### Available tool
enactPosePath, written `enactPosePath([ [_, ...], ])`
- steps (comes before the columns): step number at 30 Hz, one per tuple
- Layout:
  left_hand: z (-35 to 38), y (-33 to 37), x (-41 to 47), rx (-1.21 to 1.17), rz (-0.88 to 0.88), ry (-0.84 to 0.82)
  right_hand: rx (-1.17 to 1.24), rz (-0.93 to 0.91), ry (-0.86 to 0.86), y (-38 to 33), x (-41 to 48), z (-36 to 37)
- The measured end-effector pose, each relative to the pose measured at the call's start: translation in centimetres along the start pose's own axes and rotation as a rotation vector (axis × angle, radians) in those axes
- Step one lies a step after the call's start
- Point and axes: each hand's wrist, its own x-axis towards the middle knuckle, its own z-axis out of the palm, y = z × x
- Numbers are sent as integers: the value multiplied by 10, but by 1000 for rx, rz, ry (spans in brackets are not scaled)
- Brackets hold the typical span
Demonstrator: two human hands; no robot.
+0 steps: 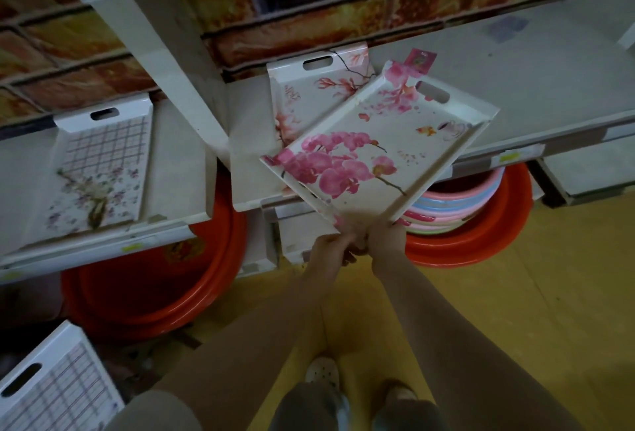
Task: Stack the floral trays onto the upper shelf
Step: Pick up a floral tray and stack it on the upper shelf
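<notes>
Pink-orchid tray angles across frame centre, overlapping the blossom tray on the shelf. Our left hand and right hand both curl round its near corner; held so narrowly, it could twist and slide off.

The orchid tray is white with pink blooms; the blossom tray behind, paler pink; the basin red.

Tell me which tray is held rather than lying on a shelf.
The pink orchid tray: the left hand and right hand grip its near corner. The peach blossom tray and grid-patterned tray lie on shelves.
</notes>
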Motion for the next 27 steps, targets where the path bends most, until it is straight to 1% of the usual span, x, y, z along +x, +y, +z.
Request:
enactPosePath([
  [2, -2, 5, 5, -144, -104, 34, 123, 47, -39, 2, 1, -3],
  [3, -3, 9, 7, -206, -130, 54, 117, 58, -20, 5, 0, -5],
  [7, -11, 22, 17, -361, -124, 103, 28, 67, 76, 11, -6, -16],
  [10, -14, 29, 14, -471, -152, 99, -68, 61, 82, 12, -17, -27],
  [13, -11, 41, 4, -530, -185, 93, -73, 63, 103, 10, -24, -39],
  [16, -4, 51, -5, -570, -233, 134, -93, 33, 95, 1, -34, -51],
  [19, 4, 61, -19, -566, -245, 196, -122, 40, 111, -7, -45, -63],
  [21, 7, 57, -16, -588, -246, 222, -119, 36, 106, -11, -53, -72],
  [23, 6, 38, 6, -604, -247, 285, -111, 20, 100, -13, -61, -81],
  [25, 7, 60, -19, -631, -253, 299, -129, -3, 94, -13, -69, -92],
  [27, 8, 85, -50, -599, -253, 298, -168, -28, 66, -13, -75, -104],
])
